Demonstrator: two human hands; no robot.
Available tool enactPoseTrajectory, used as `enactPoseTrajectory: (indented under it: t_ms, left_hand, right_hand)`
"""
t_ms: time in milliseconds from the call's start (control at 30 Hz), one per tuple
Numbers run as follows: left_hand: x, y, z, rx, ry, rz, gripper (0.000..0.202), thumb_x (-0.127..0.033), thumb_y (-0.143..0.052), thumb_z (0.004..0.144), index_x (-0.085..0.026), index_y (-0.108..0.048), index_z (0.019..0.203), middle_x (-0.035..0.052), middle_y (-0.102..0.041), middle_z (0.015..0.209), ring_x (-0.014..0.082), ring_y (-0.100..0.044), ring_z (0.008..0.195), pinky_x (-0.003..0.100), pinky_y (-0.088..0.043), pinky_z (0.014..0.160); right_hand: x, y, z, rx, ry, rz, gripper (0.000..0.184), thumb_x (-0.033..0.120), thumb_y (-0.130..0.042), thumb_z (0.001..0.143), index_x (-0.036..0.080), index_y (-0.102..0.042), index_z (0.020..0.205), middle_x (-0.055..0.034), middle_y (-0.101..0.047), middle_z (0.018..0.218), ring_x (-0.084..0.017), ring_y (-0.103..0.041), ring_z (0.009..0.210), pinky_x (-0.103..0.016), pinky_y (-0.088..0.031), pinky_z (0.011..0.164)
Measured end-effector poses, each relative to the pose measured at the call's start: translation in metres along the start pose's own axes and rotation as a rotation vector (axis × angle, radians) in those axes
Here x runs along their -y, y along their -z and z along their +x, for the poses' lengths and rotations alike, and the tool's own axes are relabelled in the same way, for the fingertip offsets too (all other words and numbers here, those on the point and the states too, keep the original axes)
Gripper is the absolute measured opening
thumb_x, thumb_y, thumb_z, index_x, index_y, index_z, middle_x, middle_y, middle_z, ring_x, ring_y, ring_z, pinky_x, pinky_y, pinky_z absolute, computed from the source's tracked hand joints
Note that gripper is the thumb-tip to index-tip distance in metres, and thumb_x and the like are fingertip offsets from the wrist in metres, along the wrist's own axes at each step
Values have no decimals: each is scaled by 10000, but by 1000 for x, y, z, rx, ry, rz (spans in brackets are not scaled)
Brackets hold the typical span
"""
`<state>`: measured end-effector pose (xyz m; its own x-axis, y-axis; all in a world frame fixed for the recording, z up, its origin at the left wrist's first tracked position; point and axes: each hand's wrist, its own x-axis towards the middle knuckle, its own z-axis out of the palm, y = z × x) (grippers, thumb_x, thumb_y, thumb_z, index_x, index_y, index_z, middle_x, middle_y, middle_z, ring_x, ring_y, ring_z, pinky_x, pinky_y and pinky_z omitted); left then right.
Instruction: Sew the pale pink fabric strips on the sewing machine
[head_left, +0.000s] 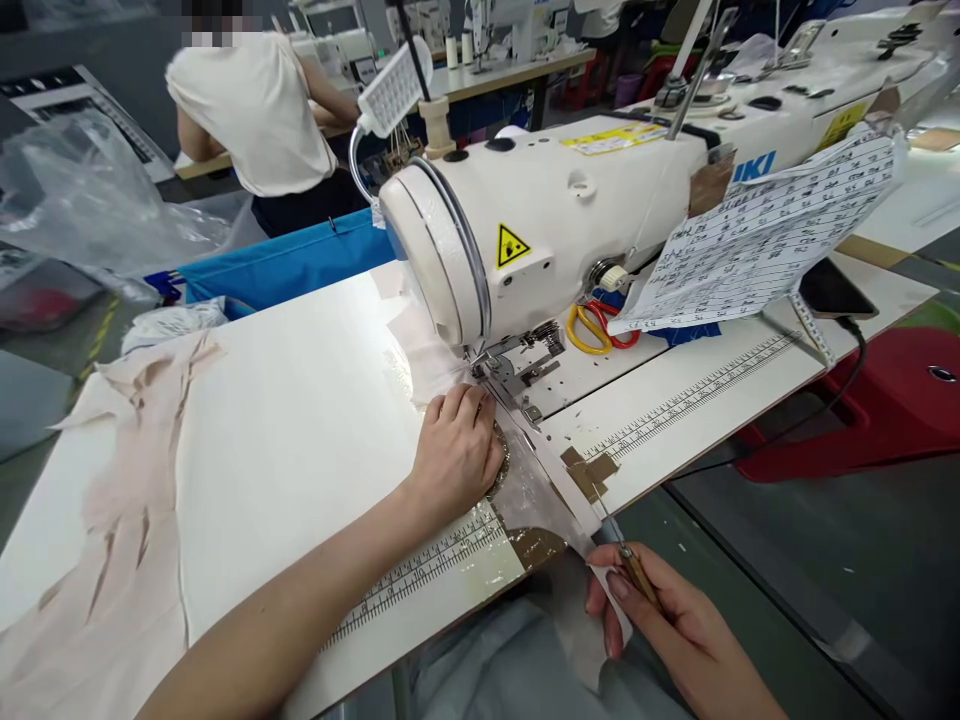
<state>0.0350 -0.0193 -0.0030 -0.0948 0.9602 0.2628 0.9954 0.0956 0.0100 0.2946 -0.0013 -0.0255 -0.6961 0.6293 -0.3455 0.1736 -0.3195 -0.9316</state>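
Observation:
A white sewing machine (555, 215) stands before me, its presser foot (480, 370) down by thin pale pink fabric (525, 480). My left hand (459, 440) lies just in front of the foot, its fingers curled together onto that fabric; what its fingertips grip is partly hidden. Below the table's front edge, my right hand (660, 610) is closed around the wooden handle of an awl (637, 575), whose thin metal point sticks up toward the table. The same hand pinches the near end of the fabric between thumb and fingers.
Yellow-and-red-handled scissors (589, 330) lie behind the foot. A marked paper sheet (765, 235) leans against the machine, near a phone (836, 290). More pink fabric pieces (142, 480) hang over the table's left side. A person in white (247, 110) sits farther back. A red stool (892, 400) stands right.

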Motion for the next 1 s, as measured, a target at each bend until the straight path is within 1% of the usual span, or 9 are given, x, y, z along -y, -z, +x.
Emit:
enactPoseTrajectory:
  t_ms: [67, 233, 433, 533, 667, 767, 833, 900, 1000]
  left_hand:
    - [-1, 0, -1, -1, -1, -11, 413, -247, -415, 924, -61, -568, 1260, 172, -566, 1282, 312, -468, 1211, 456, -422, 991]
    - [-4, 3, -1, 17, 22, -45, 413, -253, -410, 927, -70, -560, 1265, 170, -559, 1284, 317, -451, 1231, 468, -423, 1006]
    - [-4, 4, -2, 25, 32, -71, 407, -244, -442, 908, -89, -559, 1265, 164, -545, 1294, 324, -424, 1266, 484, -410, 1040]
    - [-3, 4, -1, 20, 38, -78, 401, -239, -443, 903, -105, -562, 1261, 160, -549, 1285, 324, -428, 1257, 492, -419, 1028]
    - [0, 3, 1, 22, 47, -68, 412, -240, -437, 902, -86, -556, 1265, 167, -543, 1273, 320, -438, 1230, 484, -416, 1024]
    - [2, 1, 3, 19, 54, -64, 409, -233, -433, 904, -76, -556, 1261, 166, -549, 1250, 316, -447, 1204, 481, -425, 1012]
    - [3, 0, 4, 4, 54, -65, 404, -233, -437, 905, -82, -556, 1260, 164, -553, 1232, 318, -451, 1193, 488, -435, 1000]
    - [4, -2, 4, -15, 55, -71, 390, -228, -439, 907, -92, -559, 1253, 160, -555, 1216, 311, -470, 1159, 490, -456, 974]
    - [6, -7, 5, -37, 51, -88, 363, -195, -421, 919, -90, -561, 1236, 157, -553, 1197, 284, -505, 1083, 462, -498, 916]
  right_hand:
    - [0, 3, 0, 19, 4, -54, 296, 508, -512, 951, 222, -570, 1001, -9, -647, 734, -167, -610, 545, -298, -502, 577]
    - [7, 9, -3, -17, 24, -162, 330, 539, -479, 946, 231, -589, 991, -7, -640, 703, -184, -614, 575, -293, -517, 594]
    - [4, 17, -7, -157, 85, -397, 291, 489, -530, 928, 238, -659, 1001, -6, -643, 730, -176, -590, 644, -238, -500, 602]
    - [3, 18, -8, -199, 107, -425, 283, 477, -533, 927, 244, -674, 999, 0, -638, 744, -163, -557, 608, -229, -486, 564]
    - [8, 14, -9, -223, 148, -419, 285, 478, -546, 920, 244, -689, 996, -2, -633, 727, -154, -530, 566, -224, -462, 507]
    - [15, 11, -10, -264, 203, -419, 290, 482, -567, 911, 240, -707, 987, -41, -693, 836, -173, -614, 665, -211, -487, 524]
    - [22, 11, -11, -266, 253, -440, 303, 493, -560, 917, 238, -719, 957, -52, -706, 837, -189, -655, 728, -207, -511, 549]
    - [29, 13, -12, -262, 323, -485, 300, 489, -555, 926, 244, -728, 931, -48, -714, 830, -185, -671, 727, -201, -524, 554]
    - [41, 17, -11, -210, 464, -576, 247, 453, -580, 926, 268, -743, 922, -32, -734, 839, -171, -686, 707, -184, -536, 557]
